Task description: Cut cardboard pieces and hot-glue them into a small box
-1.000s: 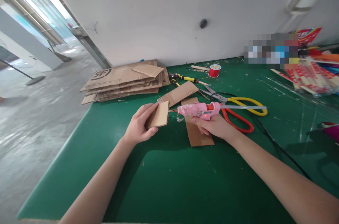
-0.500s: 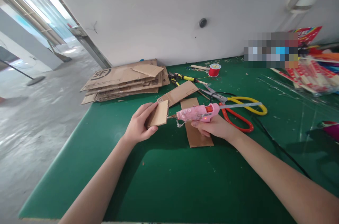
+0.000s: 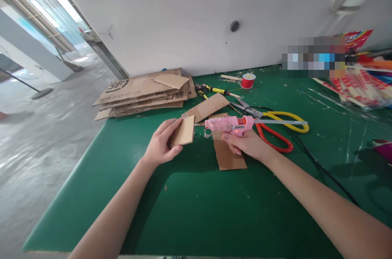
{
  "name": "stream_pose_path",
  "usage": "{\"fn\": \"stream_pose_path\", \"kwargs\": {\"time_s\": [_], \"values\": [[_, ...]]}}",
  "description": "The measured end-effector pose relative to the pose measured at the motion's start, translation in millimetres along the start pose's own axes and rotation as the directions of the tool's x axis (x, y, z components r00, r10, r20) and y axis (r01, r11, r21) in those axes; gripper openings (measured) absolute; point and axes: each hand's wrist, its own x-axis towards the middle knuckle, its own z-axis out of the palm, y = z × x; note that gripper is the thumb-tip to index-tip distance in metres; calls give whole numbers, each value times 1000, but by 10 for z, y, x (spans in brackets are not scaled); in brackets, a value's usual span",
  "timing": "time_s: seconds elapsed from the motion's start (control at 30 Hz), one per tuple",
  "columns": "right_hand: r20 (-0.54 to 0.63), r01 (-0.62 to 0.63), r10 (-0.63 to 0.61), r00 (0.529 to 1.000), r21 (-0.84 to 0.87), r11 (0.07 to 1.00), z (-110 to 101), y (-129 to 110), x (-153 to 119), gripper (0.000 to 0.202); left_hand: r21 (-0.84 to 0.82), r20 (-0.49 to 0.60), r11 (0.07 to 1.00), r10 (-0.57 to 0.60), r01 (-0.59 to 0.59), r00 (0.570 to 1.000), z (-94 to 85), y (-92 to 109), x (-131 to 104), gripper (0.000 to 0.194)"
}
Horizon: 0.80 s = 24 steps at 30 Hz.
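Observation:
My left hand grips a small cardboard piece, tilted above the green table, thumb at its lower edge and fingers behind. My right hand is wrapped round the handle of a pink glue gun, whose nozzle points left at the piece's right edge. A clear glue stick juts from the gun's back. Below the gun a flat cardboard strip lies on the table, partly covered by it. Another cardboard strip lies just behind the held piece.
Stacked cardboard lies at the back left. Behind the gun are scissors with red and yellow handles, yellow-black tools and a red spool. A black cable crosses the right side, near packaged sticks.
The glue gun in my right hand has shifted slightly up and to the right, with its nozzle tilted differently. My left hand and its cardboard piece have hardly moved.

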Motion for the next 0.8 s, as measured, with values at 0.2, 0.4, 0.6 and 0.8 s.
{"fn": "stream_pose_path", "kwargs": {"time_s": [0.2, 0.4, 0.6, 0.8], "values": [[-7, -9, 8, 1000, -22, 1000, 2, -5, -7, 53, -6, -8, 1000, 10, -10, 1000, 6, -2, 2, 73], [77, 52, -52, 996, 0, 999, -18, 27, 7, 37, -13, -8, 1000, 15, -15, 1000, 7, -11, -2, 73], [99, 58, -57, 993, -3, 998, -28, 63, 15, 28, -5, -7, 1000, 13, -13, 1000, 9, -10, -3, 73], [107, 60, -61, 992, 6, 998, -27, -1, -27, 32, 10, -13, 1000, 10, -10, 1000, 21, -28, -12, 73]]}}
